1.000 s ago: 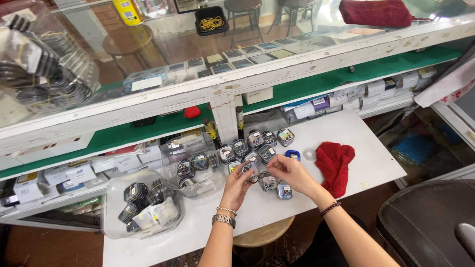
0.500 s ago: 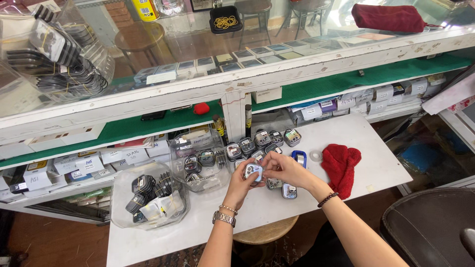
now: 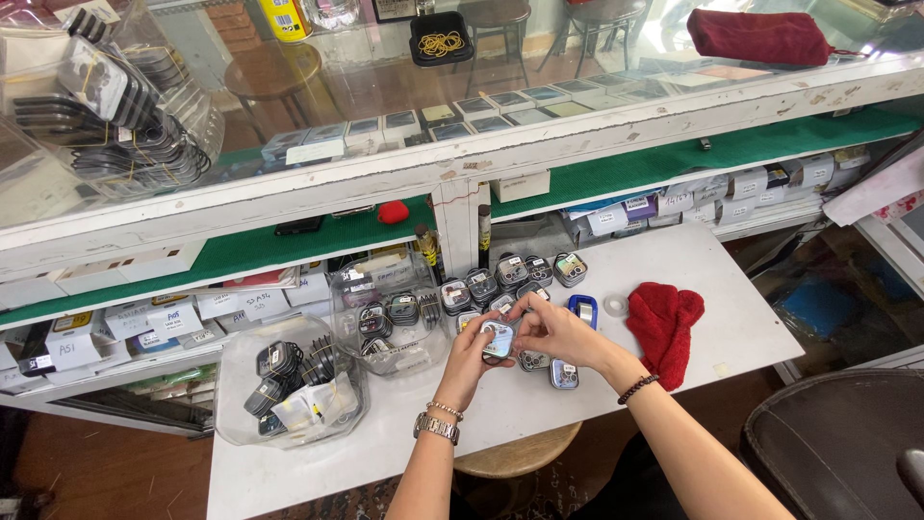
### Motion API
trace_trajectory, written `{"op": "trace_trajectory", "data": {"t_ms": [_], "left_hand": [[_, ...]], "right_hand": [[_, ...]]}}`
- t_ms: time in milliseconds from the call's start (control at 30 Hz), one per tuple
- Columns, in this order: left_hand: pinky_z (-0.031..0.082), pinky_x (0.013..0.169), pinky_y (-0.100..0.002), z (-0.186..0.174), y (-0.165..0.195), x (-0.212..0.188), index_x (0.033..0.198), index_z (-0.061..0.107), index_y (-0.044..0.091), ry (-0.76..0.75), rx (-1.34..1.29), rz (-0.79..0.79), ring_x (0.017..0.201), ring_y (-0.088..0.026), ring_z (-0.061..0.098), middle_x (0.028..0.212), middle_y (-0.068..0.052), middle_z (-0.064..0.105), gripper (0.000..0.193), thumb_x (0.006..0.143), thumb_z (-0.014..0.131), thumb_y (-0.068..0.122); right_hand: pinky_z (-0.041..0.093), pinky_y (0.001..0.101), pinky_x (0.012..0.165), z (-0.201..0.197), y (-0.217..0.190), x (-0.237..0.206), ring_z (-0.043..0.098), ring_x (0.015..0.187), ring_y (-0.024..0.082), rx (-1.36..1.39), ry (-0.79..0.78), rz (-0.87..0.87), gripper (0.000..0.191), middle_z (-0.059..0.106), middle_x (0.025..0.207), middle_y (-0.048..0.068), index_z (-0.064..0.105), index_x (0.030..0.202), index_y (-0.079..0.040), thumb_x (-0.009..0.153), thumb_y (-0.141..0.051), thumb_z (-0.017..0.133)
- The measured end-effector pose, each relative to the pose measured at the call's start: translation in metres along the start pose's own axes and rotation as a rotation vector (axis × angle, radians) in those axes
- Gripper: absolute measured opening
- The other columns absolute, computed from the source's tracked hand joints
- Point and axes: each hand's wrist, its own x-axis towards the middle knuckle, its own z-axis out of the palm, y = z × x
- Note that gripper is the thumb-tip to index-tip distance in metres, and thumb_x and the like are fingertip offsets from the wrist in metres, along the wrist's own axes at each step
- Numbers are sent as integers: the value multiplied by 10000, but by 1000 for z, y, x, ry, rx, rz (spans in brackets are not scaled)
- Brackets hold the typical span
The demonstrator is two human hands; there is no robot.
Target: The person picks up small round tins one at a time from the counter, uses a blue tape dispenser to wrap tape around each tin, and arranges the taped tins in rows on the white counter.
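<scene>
Right now both hands meet over the white desk: the left hand and right hand have their fingers clamped together on one small square case, just above the rows of similar cases.

My one view rides on the head, looking steeply down and forward over the white table toward the glass display case, close above both forearms.
</scene>
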Motion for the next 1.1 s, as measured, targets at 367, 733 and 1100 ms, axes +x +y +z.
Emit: {"op": "trace_trajectory", "data": {"t_ms": [367, 733, 1100], "left_hand": [[662, 715, -329, 8, 7, -8, 1395, 559, 60, -2, 63, 15, 907, -183, 735, 1150, -100, 675, 431, 977, 617, 150], [634, 666, -296, 9, 2, -9, 1336, 583, 58, 30, 157, 78, 873, -140, 709, 1135, -58, 683, 434, 923, 701, 120], [533, 766, -305, 6, -34, 10, 1133, 647, 76, 292, -529, -19, 882, -138, 628, 1023, -32, 687, 218, 945, 708, 169]], "right_hand": [[547, 271, 708, 0, 5, 2, 682, 754, 97, 20, -41, 59, 359, 735, 764, 19, 522, 1153, -78, 885, -129, 756], [533, 274, 697, 3, 17, 5, 655, 733, 96, 54, -46, 36, 361, 715, 748, 29, 525, 1151, -69, 881, -85, 764], [554, 298, 731, 77, 12, -22, 649, 877, 191, -133, 774, -95, 373, 667, 980, 78, 662, 1297, -69, 925, -71, 663]]}}
